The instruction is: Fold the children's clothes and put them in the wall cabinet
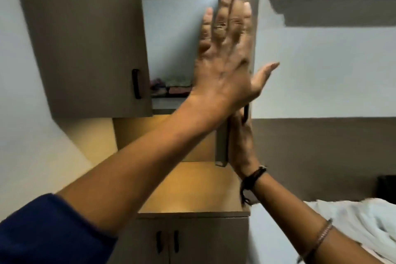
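Children's clothes: small folded fabric pieces in dark and greenish colours (169, 85) lie on the lower shelf inside the grey-brown wall cabinet (85, 38); blurred, so the number is not clear.
Cabinet doors: left door with the black handle (136, 83) looks shut; right grey door (222, 141) is partly open and seen nearly edge-on.
Left hand (225, 64): fingers spread and straight, holding nothing; it lies in front of the right door's upper part, but whether the palm touches it I cannot tell.
Right hand (242, 146): beside the door's lower part near its dark handle (246, 113); fingers hidden, grip I cannot tell.
Done, by my judgement: at least some clothes are folded and placed.
Left: probably closing the right door; white cloth on the bed (353, 221) may be bedding or clothes, not clear.
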Available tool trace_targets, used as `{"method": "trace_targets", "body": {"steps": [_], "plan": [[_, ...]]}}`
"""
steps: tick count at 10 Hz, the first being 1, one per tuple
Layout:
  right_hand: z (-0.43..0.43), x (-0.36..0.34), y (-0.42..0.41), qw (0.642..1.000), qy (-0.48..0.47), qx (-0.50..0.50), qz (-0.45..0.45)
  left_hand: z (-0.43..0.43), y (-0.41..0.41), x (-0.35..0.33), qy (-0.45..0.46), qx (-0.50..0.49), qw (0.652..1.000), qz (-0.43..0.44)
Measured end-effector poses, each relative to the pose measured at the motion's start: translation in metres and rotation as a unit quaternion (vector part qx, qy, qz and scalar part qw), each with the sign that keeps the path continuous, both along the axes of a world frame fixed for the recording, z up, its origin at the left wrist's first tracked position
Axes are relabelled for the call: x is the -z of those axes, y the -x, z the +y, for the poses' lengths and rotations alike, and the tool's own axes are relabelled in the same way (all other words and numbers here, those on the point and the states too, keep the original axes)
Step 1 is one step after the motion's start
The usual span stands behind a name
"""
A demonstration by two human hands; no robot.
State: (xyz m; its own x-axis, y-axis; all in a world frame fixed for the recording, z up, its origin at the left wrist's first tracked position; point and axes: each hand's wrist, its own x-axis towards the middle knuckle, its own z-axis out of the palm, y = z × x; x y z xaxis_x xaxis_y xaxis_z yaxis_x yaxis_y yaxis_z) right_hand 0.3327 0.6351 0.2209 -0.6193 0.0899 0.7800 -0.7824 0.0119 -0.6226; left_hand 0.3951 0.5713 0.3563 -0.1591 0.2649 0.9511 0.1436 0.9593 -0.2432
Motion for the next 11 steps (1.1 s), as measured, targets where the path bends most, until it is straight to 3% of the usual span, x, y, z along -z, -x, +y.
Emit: {"method": "trace_targets", "body": {"steps": [1,2,3,5,7,9,10,11], "plan": [[-0.065,-0.009,0.021,0.975,-0.121,0.16,0.097,-0.074,0.026,0.004,-0.023,-0.082,0.996,-0.016],[-0.117,-0.012,0.068,0.919,-0.242,0.287,0.118,-0.137,0.075,0.008,-0.024,-0.147,0.985,-0.091],[-0.156,-0.017,0.123,0.865,-0.34,0.349,0.119,-0.185,0.132,0.017,-0.025,-0.145,0.974,-0.173],[-0.187,-0.013,0.217,0.818,-0.348,0.438,0.134,-0.225,0.218,0.022,-0.006,-0.07,0.984,-0.164],[-0.192,-0.008,0.256,0.78,-0.342,0.502,0.149,-0.237,0.255,0.024,0.011,-0.057,0.988,-0.141],[-0.194,-0.019,0.237,0.785,-0.381,0.479,0.097,-0.238,0.257,0.018,0.011,-0.079,0.982,-0.171],[-0.185,-0.022,0.206,0.826,-0.371,0.417,0.086,-0.238,0.25,0.015,0.016,-0.054,0.976,-0.208],[-0.16,-0.029,0.153,0.924,-0.183,0.309,0.128,-0.248,0.238,0.017,-0.008,0.009,0.979,-0.203]]}}
